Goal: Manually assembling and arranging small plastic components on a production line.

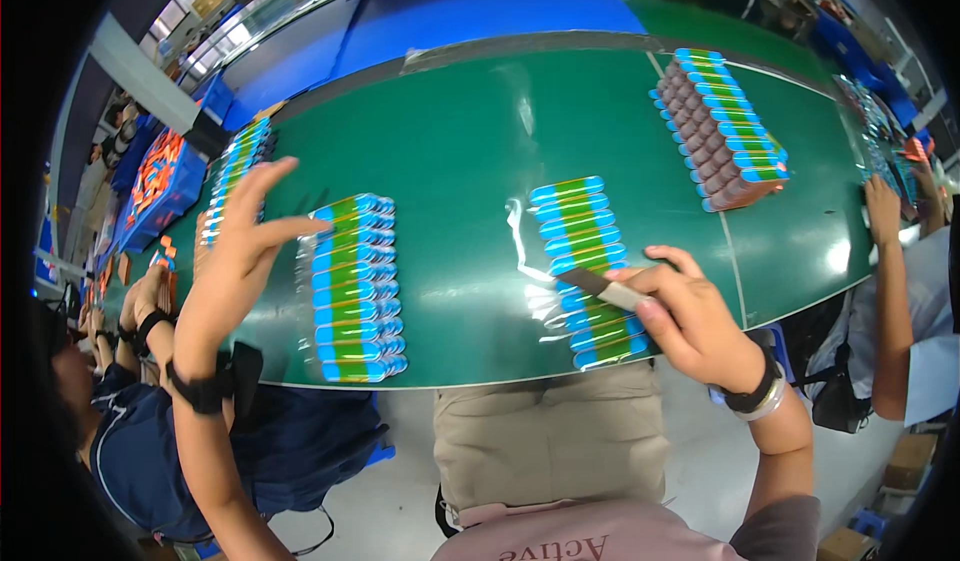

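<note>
My left hand (232,276) is raised with its fingers spread and nothing in it. Beside its fingertips stands a row of blue-ended, green-banded strips (350,291), layered in stacks, with clear film along its left side. My right hand (700,331) is closed round the pale handle of a short knife-like tool with a dark flat blade (580,281). That blade lies over a second row of blue and green strips (575,226), and I cannot tell whether it touches them. Crinkled clear film (530,251) shows along this row's left side.
A taller block of the strips (720,131) stands at the far right of the green table (450,161); another row (235,166) is at the far left. A blue bin (165,186) holds orange pieces. Co-workers' hands (150,296) are at left, and another person's hand (882,206) at right.
</note>
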The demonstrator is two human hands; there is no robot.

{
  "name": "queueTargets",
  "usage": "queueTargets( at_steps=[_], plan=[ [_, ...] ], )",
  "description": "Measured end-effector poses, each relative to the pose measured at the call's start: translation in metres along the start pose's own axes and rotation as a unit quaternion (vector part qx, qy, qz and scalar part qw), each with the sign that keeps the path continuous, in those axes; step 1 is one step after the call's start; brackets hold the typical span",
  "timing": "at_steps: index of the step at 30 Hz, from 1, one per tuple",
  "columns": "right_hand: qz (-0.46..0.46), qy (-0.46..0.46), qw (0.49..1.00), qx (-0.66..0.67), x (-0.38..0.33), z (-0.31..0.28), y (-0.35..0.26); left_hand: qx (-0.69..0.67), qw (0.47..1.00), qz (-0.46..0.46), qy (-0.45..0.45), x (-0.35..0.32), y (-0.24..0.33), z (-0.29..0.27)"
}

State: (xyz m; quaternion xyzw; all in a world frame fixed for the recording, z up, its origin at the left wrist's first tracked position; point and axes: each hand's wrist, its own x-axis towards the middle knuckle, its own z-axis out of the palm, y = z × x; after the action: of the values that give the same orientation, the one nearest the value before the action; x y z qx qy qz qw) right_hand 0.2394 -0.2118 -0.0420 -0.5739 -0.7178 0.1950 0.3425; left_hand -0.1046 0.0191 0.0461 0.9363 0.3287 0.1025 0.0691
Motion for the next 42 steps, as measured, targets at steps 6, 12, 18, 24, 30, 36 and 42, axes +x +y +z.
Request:
queueTargets(
  at_steps=[6, 12, 18, 24, 30, 36, 42],
  plan=[
    [0.000, -0.011, 0.998, 0.059, -0.006, -0.007, 0.001, -0.066, 0.988, 0.132, 0.045, -0.038, 0.145, 0.030],
    [0.055, 0.109, 0.991, -0.053, -0.013, -0.035, 0.002, -0.098, 0.974, 0.179, 0.095, -0.012, 0.180, 0.124],
    [0.003, 0.200, 0.939, -0.282, 0.011, -0.128, 0.012, -0.124, 0.971, 0.180, 0.094, -0.013, 0.170, 0.124],
    [-0.123, 0.085, 0.907, -0.395, 0.058, -0.168, 0.077, -0.102, 0.984, 0.135, 0.051, -0.003, 0.174, 0.116],
    [-0.027, 0.151, 0.947, -0.284, 0.077, -0.157, 0.024, -0.107, 0.982, 0.150, 0.041, -0.008, 0.165, 0.110],
    [0.057, -0.065, 0.996, -0.026, 0.110, -0.104, -0.037, -0.138, 0.981, 0.129, 0.041, -0.003, 0.163, 0.126],
    [0.151, -0.281, 0.948, -0.004, 0.141, -0.058, -0.020, -0.093, 0.985, 0.115, 0.085, -0.004, 0.165, 0.138]
  ],
)
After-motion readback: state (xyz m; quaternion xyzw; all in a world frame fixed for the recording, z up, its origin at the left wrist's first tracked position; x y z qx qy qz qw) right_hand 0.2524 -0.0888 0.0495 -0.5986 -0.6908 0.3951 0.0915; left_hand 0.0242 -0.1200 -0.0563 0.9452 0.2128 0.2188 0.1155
